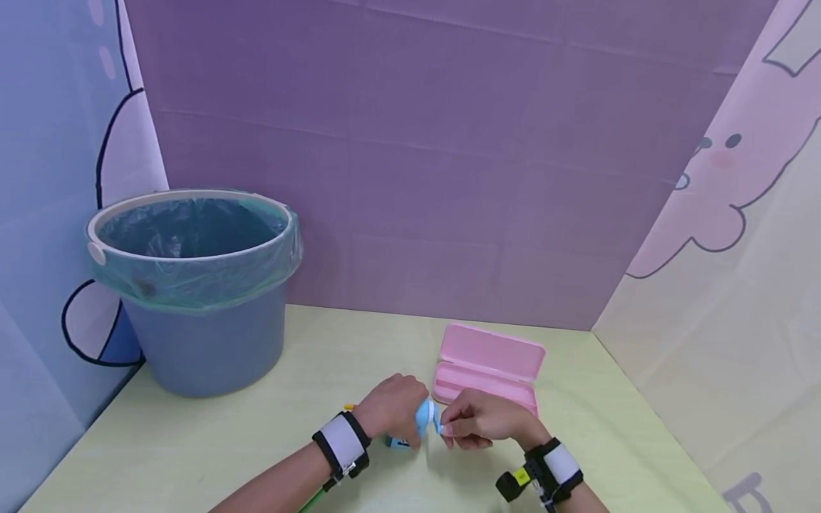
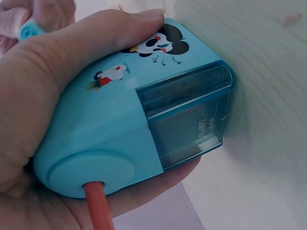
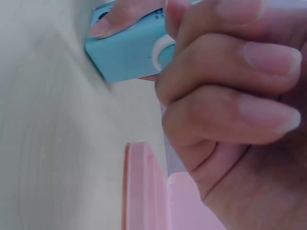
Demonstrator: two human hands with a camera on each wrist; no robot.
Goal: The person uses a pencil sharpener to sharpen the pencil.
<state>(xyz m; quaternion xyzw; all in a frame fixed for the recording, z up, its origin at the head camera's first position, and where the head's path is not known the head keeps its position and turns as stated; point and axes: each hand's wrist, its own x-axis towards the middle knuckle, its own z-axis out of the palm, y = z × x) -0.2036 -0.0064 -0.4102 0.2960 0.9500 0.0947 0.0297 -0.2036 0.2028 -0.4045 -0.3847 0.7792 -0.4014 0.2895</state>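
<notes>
My left hand (image 1: 393, 406) grips a light blue crank pencil sharpener (image 2: 115, 124), thumb across its printed top and fingers underneath. An orange-red pencil (image 2: 99, 206) is stuck into the hole at one end of the sharpener. Its see-through shavings drawer (image 2: 187, 120) faces the left wrist camera. At the opposite end, my right hand (image 1: 482, 417) pinches the small blue crank handle (image 2: 31, 29) between thumb and fingertips. In the right wrist view, the curled fingers (image 3: 230, 110) hide most of the crank.
Just behind the hands lies an opened pink pencil case (image 1: 494, 353). On the left stands a blue-grey bucket (image 1: 212, 349) lined with a green plastic bag (image 1: 205, 285). A purple backdrop (image 1: 417, 178) closes off the rear of the pale table (image 1: 192, 449), with printed cloths on both sides.
</notes>
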